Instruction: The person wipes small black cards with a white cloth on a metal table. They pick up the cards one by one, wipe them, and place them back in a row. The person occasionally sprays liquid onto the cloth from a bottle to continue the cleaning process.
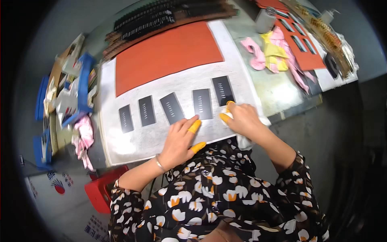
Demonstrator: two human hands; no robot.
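Note:
Several dark rectangular plates with pale lettering lie in a slanting row on a white cloth mat [117, 145]. My left hand [180, 139] wears yellow finger cots on thumb and one finger. Its fingers are apart and hold nothing, close to the lower edge of one dark plate [202, 104]. My right hand [245, 119], also with yellow finger cots, is closed on a white cloth [264, 121], partly hidden under the palm. Its fingertips are at the lower end of the rightmost plate [223, 89].
An orange sheet [169, 56] covers the mat's far part, with racks of black strips [157, 24] behind. Pink and yellow cloths [276, 54] lie right, beside another orange sheet [310, 60] bearing small plates. Blue bins [84, 82] stand left; a red stool [98, 193] sits below.

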